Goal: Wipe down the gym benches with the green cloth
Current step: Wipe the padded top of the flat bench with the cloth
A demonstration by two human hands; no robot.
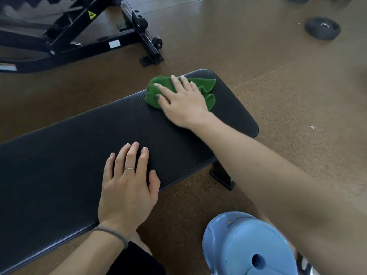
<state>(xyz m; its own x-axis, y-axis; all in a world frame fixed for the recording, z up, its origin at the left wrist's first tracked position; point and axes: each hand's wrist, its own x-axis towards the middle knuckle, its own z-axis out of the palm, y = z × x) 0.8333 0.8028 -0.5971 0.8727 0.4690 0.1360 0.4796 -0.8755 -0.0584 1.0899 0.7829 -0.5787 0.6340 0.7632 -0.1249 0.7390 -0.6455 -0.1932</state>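
Observation:
A flat black padded gym bench (83,155) runs from the lower left to the upper right. Near its far right end lies a crumpled green cloth (156,90). My right hand (182,102) presses flat on top of the cloth, fingers spread, covering its middle. My left hand (127,185) rests palm down on the bench's near edge, fingers apart, holding nothing; it wears a ring and a grey band at the wrist.
A second black bench frame (79,34) with wheels stands on the brown floor at the upper left. A black weight plate (322,28) lies on the floor at the upper right. My blue shoe (248,247) is at the bottom right, beside the bench's foot (222,177).

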